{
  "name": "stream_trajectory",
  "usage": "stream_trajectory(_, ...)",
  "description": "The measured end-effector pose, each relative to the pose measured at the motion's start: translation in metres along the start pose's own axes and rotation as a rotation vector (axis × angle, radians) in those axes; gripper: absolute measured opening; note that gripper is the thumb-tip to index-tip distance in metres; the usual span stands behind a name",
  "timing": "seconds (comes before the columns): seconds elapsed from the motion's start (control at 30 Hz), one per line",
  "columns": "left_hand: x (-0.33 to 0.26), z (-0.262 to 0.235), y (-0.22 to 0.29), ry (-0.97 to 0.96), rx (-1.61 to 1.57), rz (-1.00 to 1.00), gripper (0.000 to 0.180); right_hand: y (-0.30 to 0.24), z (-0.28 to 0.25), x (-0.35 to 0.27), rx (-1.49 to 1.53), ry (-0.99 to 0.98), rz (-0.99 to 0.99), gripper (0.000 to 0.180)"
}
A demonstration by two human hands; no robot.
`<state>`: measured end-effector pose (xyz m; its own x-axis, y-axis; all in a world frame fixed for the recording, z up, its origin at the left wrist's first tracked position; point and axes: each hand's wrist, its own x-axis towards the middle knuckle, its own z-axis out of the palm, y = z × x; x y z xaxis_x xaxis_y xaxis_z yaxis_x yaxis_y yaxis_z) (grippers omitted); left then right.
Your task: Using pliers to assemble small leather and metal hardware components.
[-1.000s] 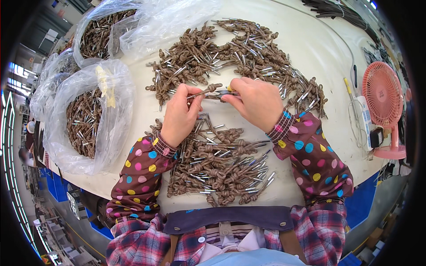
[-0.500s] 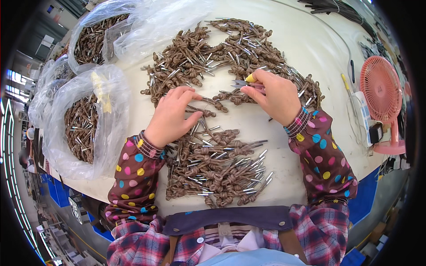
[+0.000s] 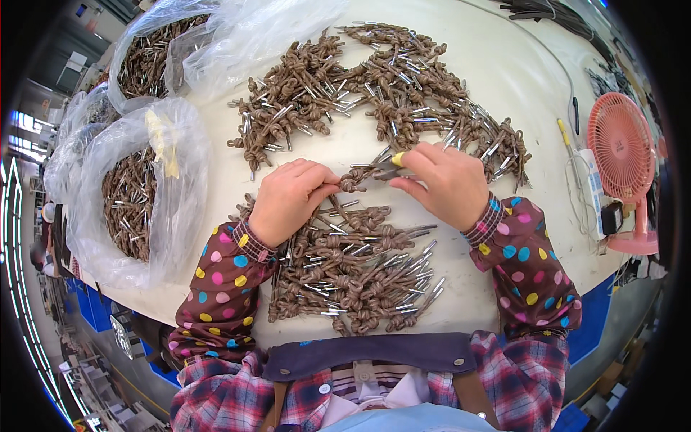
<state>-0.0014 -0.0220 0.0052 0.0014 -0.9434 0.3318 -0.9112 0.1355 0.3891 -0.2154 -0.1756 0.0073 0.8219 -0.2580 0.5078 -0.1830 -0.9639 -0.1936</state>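
My left hand (image 3: 289,200) is closed, its thumb and forefinger pinching the end of a knotted brown cord (image 3: 353,178). My right hand (image 3: 450,186) grips small thread snips (image 3: 389,173), whose metal blades lie against the right end of that cord's knot. A yellow patch shows at the right fingertips; whether it belongs to the snips or covers a finger I cannot tell. Just below my hands, close to me, spreads a heap of knotted brown cords (image 3: 353,270) with silver metal tips. Beyond them curves a larger pile of the same cords (image 3: 410,83).
Clear plastic bags (image 3: 191,216) filled with such cords stand along the left of the pale table (image 3: 237,302). At the right are a pink fan (image 3: 620,147), a white power strip (image 3: 592,191) and a yellow-handled tool (image 3: 563,132). Dark strips (image 3: 551,11) lie far right.
My left hand has moved right and closed on a knotted cord. The snips in my right hand have come down to the cord, and the hands are nearer each other.
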Motion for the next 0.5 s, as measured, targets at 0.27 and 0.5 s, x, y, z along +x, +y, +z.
stream_trajectory(0.27, -0.001, 0.008, -0.005, 0.060, -0.943, -0.588, 0.020, -0.018, 0.006, 0.013, -0.006, 0.038, -0.083, 0.025)
stream_trajectory(0.5, 0.001, 0.005, 0.000, 0.097, -1.000, -0.734, 0.018, -0.022, 0.021, 0.027, -0.034, 0.069, -0.058, 0.020)
